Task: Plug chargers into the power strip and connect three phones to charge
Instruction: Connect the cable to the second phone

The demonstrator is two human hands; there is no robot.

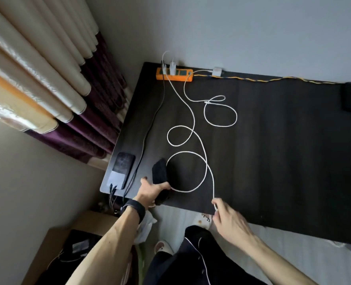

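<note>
Power strip sits at the table's far edge against the wall, two chargers plugged into it, a third charger lying just right of it. One phone lies at the near-left corner; my left hand grips a second phone to its right. My right hand pinches a cable end at the near edge, the cable looping back across the table to the strip.

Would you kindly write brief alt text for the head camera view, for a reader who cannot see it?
A person's left hand grips a dark phone at the near edge of a black table, while the right hand pinches the free end of a looping white cable. The cable runs to an orange power strip by the wall; another phone lies at the left.
</note>
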